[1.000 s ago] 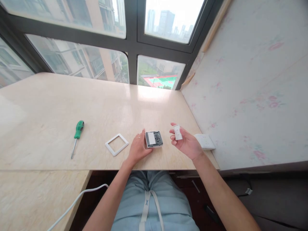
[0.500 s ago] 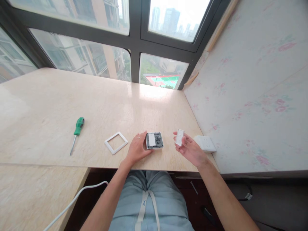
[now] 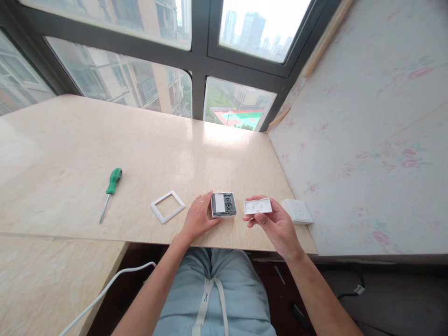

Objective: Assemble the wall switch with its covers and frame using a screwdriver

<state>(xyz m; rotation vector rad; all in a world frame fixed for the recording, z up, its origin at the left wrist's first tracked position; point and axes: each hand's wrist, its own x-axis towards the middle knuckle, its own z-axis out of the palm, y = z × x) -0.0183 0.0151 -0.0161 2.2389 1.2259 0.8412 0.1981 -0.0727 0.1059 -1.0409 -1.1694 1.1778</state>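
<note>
My left hand (image 3: 198,216) grips the left side of a wall switch (image 3: 224,205) on the counter, thumb at its near edge and fingers at its far corner. One white rocker covers the switch's left half; the right half lies bare, showing dark grey inner parts. Just right of it, my right hand (image 3: 276,221) holds a loose white rocker cover (image 3: 258,206) between thumb and fingers. The cover is raised, its hollow inner side showing, its long side running left to right. A white square frame (image 3: 168,206) lies flat to the left of my left hand.
A green-handled screwdriver (image 3: 114,181) lies further left on the pale counter (image 3: 150,144). A white socket (image 3: 297,211) sits by the wallpapered wall, close behind my right hand. The counter's front edge runs just before my lap. A white cable (image 3: 105,290) hangs at lower left.
My right hand has turned the rocker cover from upright to lengthwise, its hollow side now showing. My left hand still grips the switch. The view has shifted slightly.
</note>
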